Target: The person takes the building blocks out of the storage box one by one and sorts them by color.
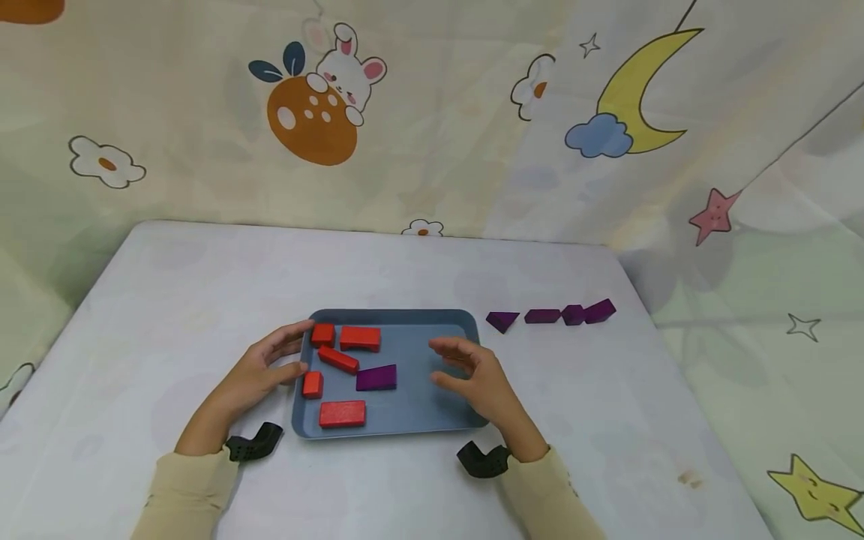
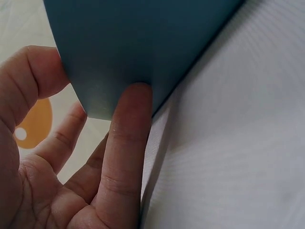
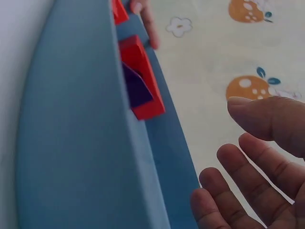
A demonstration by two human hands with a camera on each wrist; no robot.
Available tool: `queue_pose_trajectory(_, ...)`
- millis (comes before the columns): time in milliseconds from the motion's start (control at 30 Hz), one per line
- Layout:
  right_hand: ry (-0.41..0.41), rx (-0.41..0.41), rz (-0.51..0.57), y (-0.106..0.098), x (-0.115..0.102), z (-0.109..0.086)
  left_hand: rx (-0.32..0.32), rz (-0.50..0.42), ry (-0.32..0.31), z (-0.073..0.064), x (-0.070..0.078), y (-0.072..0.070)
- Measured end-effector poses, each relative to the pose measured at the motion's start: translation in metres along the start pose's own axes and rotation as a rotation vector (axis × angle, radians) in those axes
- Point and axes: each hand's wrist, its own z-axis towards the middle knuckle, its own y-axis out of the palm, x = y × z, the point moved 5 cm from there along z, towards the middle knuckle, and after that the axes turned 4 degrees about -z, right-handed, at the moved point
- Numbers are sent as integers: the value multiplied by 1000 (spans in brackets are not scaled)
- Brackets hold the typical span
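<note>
In the head view my left hand [image 1: 253, 375] is at the left end of a blue-grey tray [image 1: 412, 424], with thumb and fingertips touching its outer wall. The left wrist view shows fingers [image 2: 126, 143] against the tray's side [image 2: 119, 43]. My right hand [image 1: 482, 379] hangs over the tray's right part, thumb and fingers apart around nothing. Several red blocks lie in the tray's left half, among them a large red block [image 1: 342, 414] at the front and a long narrow one [image 1: 338, 359]. Beside them lies a purple block [image 1: 376, 378].
Right of the tray, several purple blocks form a row on the white tabletop [image 1: 391, 495], starting with a triangular one [image 1: 502, 322]. Black wrist mounts [image 1: 482, 460] sit by both cuffs. Behind the table hangs a printed cloth [image 1: 445, 150].
</note>
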Motion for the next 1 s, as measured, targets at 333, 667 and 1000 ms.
queue_pose_trajectory(333, 33, -110, -112, 37, -3, 10, -12, 1, 34, 4, -1, 1)
queue_pose_trajectory(667, 90, -69, -341, 60, 0, 20, 2, 8, 30, 4, -1, -1)
queue_pose_trajectory(1000, 116, -81, -138, 54, 2, 19, 2, 6, 31, 1, -1, -1)
